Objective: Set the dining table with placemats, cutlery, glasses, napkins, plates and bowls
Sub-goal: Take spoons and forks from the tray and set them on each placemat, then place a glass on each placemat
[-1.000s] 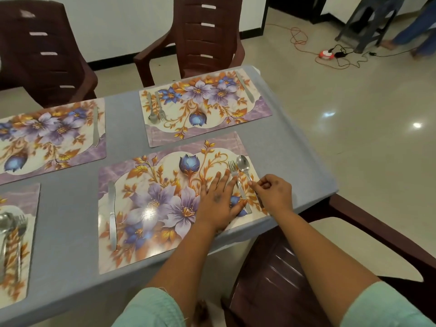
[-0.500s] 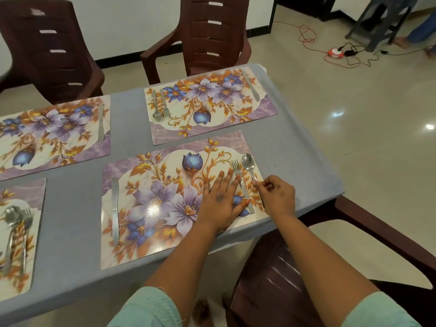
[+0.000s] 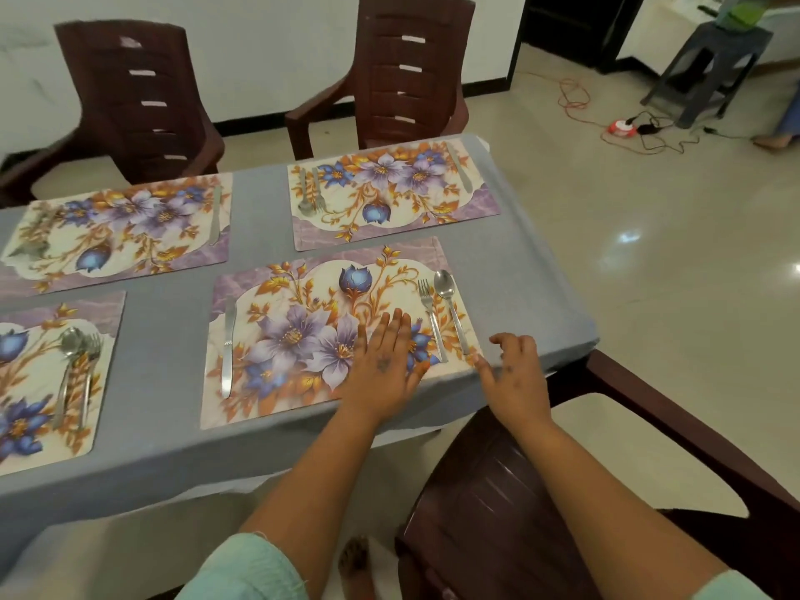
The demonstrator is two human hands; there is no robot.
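A floral placemat (image 3: 303,339) lies on the grey table (image 3: 169,365) in front of me. On it a knife (image 3: 228,346) lies at the left, and a fork (image 3: 432,320) and a spoon (image 3: 450,307) lie side by side at the right. My left hand (image 3: 385,365) rests flat on the mat, fingers together, just left of the fork. My right hand (image 3: 515,374) hovers over the table's edge, right of the spoon's handle, fingers spread and empty.
Three more floral placemats (image 3: 389,197) (image 3: 117,227) (image 3: 47,378) hold cutlery. Brown plastic chairs stand at the far side (image 3: 398,75) (image 3: 138,97) and right under my arms (image 3: 519,491). A grey stool (image 3: 710,67) and cables lie on the floor at the far right.
My right hand has let go of the spoon's handle and drawn back to the right, its fingers now spread. The left hand stays flat on the mat.
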